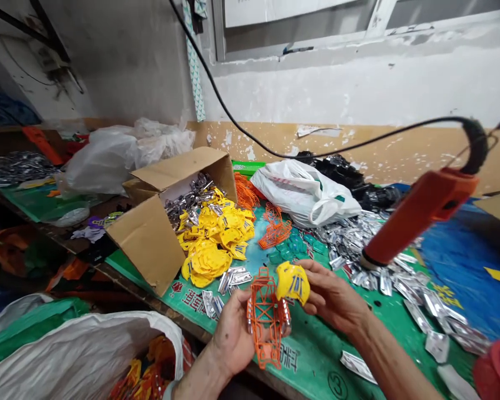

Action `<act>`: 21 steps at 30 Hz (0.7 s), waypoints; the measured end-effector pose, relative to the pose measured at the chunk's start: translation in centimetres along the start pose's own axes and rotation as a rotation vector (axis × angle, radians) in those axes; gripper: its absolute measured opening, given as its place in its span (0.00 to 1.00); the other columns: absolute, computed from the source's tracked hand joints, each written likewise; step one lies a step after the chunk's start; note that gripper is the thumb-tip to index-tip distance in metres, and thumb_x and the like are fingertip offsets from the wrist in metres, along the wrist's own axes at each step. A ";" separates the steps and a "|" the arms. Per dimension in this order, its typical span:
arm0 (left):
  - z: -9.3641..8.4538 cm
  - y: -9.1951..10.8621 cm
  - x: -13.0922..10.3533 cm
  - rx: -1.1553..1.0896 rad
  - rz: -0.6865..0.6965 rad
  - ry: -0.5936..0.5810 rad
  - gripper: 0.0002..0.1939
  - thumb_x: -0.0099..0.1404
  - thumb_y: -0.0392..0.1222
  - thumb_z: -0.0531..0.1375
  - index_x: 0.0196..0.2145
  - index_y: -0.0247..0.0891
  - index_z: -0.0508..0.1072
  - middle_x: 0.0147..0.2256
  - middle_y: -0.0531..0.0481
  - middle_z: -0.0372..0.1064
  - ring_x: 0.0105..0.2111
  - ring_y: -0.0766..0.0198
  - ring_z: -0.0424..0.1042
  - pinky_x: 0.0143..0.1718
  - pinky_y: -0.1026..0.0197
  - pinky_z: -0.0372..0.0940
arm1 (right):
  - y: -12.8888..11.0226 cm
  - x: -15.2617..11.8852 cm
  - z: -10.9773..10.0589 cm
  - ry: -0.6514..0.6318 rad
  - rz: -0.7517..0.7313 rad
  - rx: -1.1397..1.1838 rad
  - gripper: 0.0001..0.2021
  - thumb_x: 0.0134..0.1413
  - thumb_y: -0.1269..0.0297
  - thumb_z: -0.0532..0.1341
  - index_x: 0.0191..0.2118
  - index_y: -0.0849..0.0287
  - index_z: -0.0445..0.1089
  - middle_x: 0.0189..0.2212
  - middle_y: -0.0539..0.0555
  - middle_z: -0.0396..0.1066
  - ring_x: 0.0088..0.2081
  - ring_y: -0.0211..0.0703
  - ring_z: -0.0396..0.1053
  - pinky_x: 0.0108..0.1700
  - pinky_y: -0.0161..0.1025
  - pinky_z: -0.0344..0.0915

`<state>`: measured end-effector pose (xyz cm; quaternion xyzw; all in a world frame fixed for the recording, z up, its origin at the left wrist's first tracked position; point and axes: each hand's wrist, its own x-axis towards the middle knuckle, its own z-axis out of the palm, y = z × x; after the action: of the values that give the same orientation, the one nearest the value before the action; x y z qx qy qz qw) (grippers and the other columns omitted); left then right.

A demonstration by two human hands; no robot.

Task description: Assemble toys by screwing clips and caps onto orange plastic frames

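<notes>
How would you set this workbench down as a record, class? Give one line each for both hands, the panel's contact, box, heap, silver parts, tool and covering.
Left hand: holds orange lattice frame
Right hand: holds yellow panel by its edge
Panel-frame contact: cannot tell
Cardboard box: flaps open, dark metallic pieces inside
Yellow pieces: heaped at the box's mouth
Silver parts: scattered, mostly at right
Red corded tool: above silver parts, tilted
Table covering: green, printed characters

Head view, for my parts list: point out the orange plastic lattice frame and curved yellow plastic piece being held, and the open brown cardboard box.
Orange frame [266, 323], head view: middle bars.
Yellow piece [290, 282], head view: printed face.
Cardboard box [148, 241], head view: near flap.
</notes>
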<state>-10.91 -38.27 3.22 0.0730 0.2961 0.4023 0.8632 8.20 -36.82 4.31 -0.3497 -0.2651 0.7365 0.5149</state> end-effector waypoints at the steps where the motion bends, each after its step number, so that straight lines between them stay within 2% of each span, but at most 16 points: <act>1: 0.0 -0.2 0.1 0.003 -0.019 -0.031 0.14 0.59 0.42 0.55 0.38 0.32 0.75 0.28 0.42 0.76 0.33 0.53 0.76 0.41 0.46 0.67 | 0.2 -1.2 -0.5 0.032 -0.012 0.023 0.14 0.41 0.62 0.71 0.35 0.59 0.72 0.14 0.41 0.59 0.13 0.23 0.46 0.16 0.28 0.57; 3: 0.0 -0.8 0.4 0.026 -0.039 -0.056 0.15 0.60 0.45 0.57 0.38 0.32 0.76 0.30 0.42 0.77 0.33 0.52 0.76 0.41 0.46 0.67 | 0.6 -3.3 -1.5 0.123 -0.059 0.074 0.13 0.41 0.61 0.71 0.34 0.58 0.73 0.16 0.41 0.59 0.14 0.23 0.49 0.18 0.27 0.58; 6: 0.0 -1.7 0.6 0.117 -0.023 -0.016 0.13 0.59 0.45 0.60 0.37 0.32 0.76 0.31 0.43 0.77 0.32 0.53 0.76 0.40 0.48 0.69 | 1.2 -5.5 -2.4 0.316 -0.191 0.095 0.14 0.37 0.61 0.73 0.31 0.59 0.73 0.16 0.42 0.60 0.15 0.24 0.53 0.18 0.28 0.59; 8: 0.1 -2.2 0.5 0.190 -0.013 -0.007 0.11 0.58 0.43 0.62 0.35 0.32 0.77 0.31 0.44 0.78 0.32 0.54 0.76 0.40 0.50 0.69 | 1.6 -6.7 -2.7 0.430 -0.283 0.010 0.15 0.35 0.59 0.73 0.29 0.60 0.73 0.16 0.43 0.61 0.15 0.26 0.55 0.18 0.29 0.60; 11: 0.6 -3.0 0.2 0.335 0.010 -0.064 0.13 0.57 0.44 0.63 0.37 0.34 0.77 0.34 0.43 0.78 0.35 0.53 0.76 0.40 0.52 0.69 | 2.2 -7.7 -2.8 0.511 -0.346 -0.127 0.14 0.36 0.58 0.73 0.27 0.61 0.72 0.16 0.44 0.64 0.15 0.29 0.59 0.19 0.30 0.60; 14: 1.4 -3.5 0.0 0.600 0.065 -0.172 0.17 0.58 0.43 0.62 0.46 0.39 0.76 0.46 0.42 0.74 0.45 0.51 0.73 0.48 0.50 0.65 | 3.0 -7.8 -2.2 0.533 -0.362 -0.166 0.14 0.39 0.57 0.71 0.26 0.60 0.71 0.14 0.45 0.65 0.15 0.30 0.61 0.19 0.30 0.58; 16: 1.8 -3.7 0.1 0.840 0.165 -0.284 0.17 0.57 0.40 0.61 0.45 0.41 0.77 0.60 0.44 0.61 0.56 0.48 0.64 0.57 0.50 0.55 | 3.6 -7.6 -1.5 0.514 -0.353 -0.173 0.14 0.39 0.57 0.72 0.24 0.61 0.70 0.15 0.46 0.67 0.17 0.30 0.62 0.21 0.29 0.59; 18: 2.0 -3.6 0.1 1.034 0.257 -0.386 0.14 0.55 0.39 0.61 0.40 0.41 0.78 0.66 0.50 0.47 0.63 0.47 0.51 0.62 0.51 0.45 | 4.0 -7.3 -0.8 0.470 -0.320 -0.163 0.15 0.36 0.57 0.73 0.22 0.61 0.70 0.17 0.46 0.68 0.19 0.30 0.62 0.22 0.29 0.59; 19: 2.0 -3.6 0.2 1.086 0.274 -0.422 0.13 0.55 0.39 0.61 0.39 0.40 0.79 0.67 0.50 0.45 0.64 0.46 0.47 0.63 0.51 0.43 | 4.2 -7.3 -0.5 0.437 -0.297 -0.161 0.15 0.36 0.56 0.72 0.22 0.62 0.70 0.17 0.47 0.68 0.20 0.30 0.62 0.23 0.29 0.59; 21: 1.8 -3.6 0.1 1.107 0.254 -0.453 0.13 0.53 0.42 0.61 0.37 0.39 0.79 0.63 0.47 0.55 0.63 0.45 0.51 0.62 0.50 0.45 | 4.2 -7.5 0.0 0.358 -0.242 -0.180 0.14 0.41 0.55 0.70 0.24 0.61 0.73 0.21 0.48 0.70 0.23 0.31 0.64 0.26 0.29 0.61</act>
<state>-7.49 -40.45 3.33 0.6293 0.2594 0.2630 0.6837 7.50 -45.30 2.93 -0.4848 -0.2741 0.5690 0.6050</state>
